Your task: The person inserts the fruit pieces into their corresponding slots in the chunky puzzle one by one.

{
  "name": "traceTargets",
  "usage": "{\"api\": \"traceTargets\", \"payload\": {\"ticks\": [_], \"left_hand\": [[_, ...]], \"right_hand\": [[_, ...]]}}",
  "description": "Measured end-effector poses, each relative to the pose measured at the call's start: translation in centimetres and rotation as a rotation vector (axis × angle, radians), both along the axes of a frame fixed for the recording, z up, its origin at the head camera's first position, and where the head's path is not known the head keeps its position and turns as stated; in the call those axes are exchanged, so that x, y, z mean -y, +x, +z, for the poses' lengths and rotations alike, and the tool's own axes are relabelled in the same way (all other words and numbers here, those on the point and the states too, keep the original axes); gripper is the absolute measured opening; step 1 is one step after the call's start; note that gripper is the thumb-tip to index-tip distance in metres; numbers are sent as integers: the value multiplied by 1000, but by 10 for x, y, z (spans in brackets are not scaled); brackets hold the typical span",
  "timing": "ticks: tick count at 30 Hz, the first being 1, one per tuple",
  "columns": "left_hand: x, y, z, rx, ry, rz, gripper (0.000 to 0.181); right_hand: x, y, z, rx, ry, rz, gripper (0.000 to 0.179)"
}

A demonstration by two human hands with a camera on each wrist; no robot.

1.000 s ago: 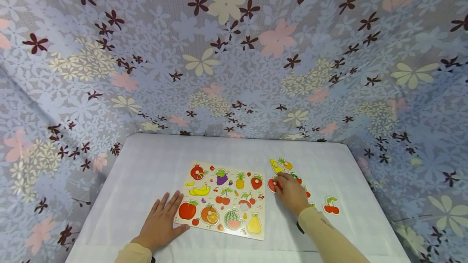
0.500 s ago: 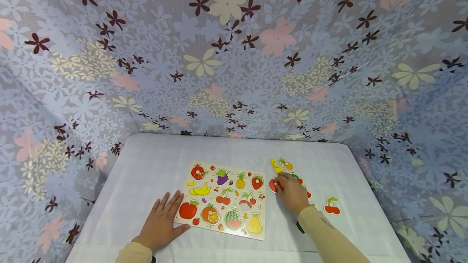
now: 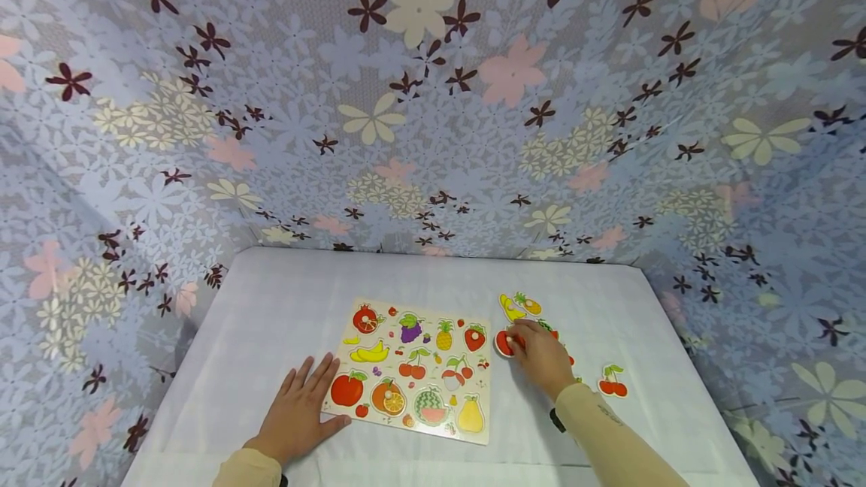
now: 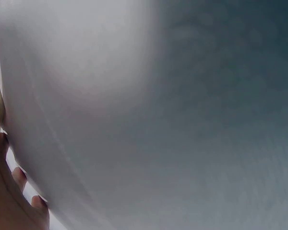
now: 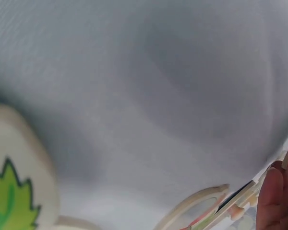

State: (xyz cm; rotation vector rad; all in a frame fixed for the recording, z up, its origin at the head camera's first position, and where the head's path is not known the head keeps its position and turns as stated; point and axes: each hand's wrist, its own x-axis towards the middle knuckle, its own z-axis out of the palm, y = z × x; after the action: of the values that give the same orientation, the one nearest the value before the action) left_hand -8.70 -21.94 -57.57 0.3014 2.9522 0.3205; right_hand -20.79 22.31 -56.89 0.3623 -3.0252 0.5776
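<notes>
My right hand [image 3: 544,359] pinches a round red fruit puzzle piece [image 3: 504,343] with a pale rim, by its small knob. The hand covers part of that piece, so I cannot tell which fruit it shows. In the right wrist view, fingertips [image 5: 273,196] hold a piece edge-on at the right border. Left of this hand lies the wooden fruit puzzle board [image 3: 433,363]. At the board's lower left corner my left hand [image 3: 294,412] lies flat with straight fingers, its thumb reaching to the board's edge. Only some of its fingers [image 4: 19,179] show in the left wrist view.
Beyond the right hand are a banana piece [image 3: 511,308] and a pineapple piece [image 3: 529,304]. Other pieces lie partly hidden beneath that hand. A cherry piece [image 3: 613,382] lies farther right on the white table [image 3: 284,284]. A flowered cloth [image 3: 433,156] rises behind the table.
The red piece in my right hand has shifted slightly left and now looks a little tilted. The left hand and the board have stayed in place.
</notes>
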Motion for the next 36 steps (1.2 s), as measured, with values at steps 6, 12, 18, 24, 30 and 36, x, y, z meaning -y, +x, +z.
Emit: {"api": "traceTargets", "payload": {"ticks": [6,12,18,24,30,36], "left_hand": [[-1,1,3,9,10,8,100],[-1,1,4,3,17,5,100],[0,2,1,-4,14,5,100],[0,2,0,0,11,2,101],[1,2,1,-36,29,-10,100],[1,3,3,-53,34,-13,99]], "right_hand": [[1,0,-2,24,-2,38,16],[3,3,0,47,12,52,24],[6,4,0,115,22,11,42],[6,4,-1,86,19,27,40],[2,4,-3,30,46,55,37],[3,4,-2,5,20,50,37]]}}
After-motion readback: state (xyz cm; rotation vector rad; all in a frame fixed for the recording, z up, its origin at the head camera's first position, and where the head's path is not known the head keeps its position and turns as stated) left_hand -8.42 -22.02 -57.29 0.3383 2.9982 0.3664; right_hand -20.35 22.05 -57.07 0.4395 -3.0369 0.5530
